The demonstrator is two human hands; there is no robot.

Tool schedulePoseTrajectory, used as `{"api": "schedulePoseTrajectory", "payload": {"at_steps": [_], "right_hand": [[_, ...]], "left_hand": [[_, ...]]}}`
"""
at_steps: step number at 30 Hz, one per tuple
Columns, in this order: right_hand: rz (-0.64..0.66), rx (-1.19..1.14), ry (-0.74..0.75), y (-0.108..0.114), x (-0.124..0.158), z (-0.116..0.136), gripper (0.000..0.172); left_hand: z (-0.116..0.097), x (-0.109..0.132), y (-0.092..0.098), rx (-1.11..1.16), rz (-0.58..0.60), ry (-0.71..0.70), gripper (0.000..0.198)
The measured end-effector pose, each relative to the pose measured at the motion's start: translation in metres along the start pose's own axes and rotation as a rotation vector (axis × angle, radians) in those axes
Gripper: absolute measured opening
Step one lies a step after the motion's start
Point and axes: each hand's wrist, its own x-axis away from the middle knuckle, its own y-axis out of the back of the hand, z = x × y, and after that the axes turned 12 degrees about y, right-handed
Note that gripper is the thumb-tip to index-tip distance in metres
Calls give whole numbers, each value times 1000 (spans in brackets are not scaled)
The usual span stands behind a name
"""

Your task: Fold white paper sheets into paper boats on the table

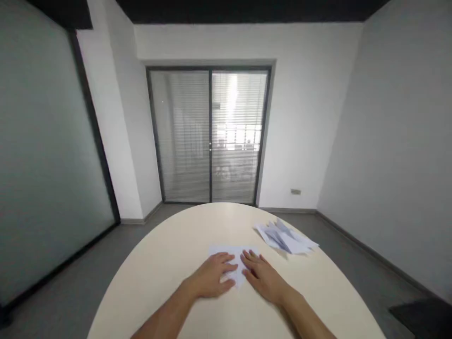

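Note:
A sheet of white paper point(236, 251) lies flat on the pale round table point(169, 263), partly covered by both hands. My left hand point(213, 277) rests on the paper's left part, fingers stretched toward the right and thumb apart. On the right part of the same sheet lies my right hand point(263, 277), palm down, its fingers extended toward the upper left. A narrow strip of paper shows between the two hands and along the far edge. Whether the sheet is folded under the hands I cannot tell.
To the right on the table is a loose pile of folded white papers point(286, 237), close to the table's rim. Beyond the table stands a glass double door point(211, 136) with blinds. A frosted glass panel point(49, 155) is at the left, and a dark object point(423, 316) lies at lower right.

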Motion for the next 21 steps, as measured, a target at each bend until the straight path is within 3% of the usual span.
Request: {"api": "schedulePoseTrajectory", "payload": {"at_steps": [4, 9, 16, 21], "right_hand": [[-2, 24, -71, 0, 4, 0, 75], [8, 44, -43, 2, 5, 2, 88], [-28, 7, -74, -2, 4, -6, 74], [-50, -6, -69, -4, 5, -10, 65]], "left_hand": [[-2, -1, 1, 3, -23, -39, 37], [-4, -1, 6, 23, 5, -50, 38], [-5, -2, 2, -19, 227, 95, 61], [-4, -4, -5, -107, 168, 297, 67]]}}
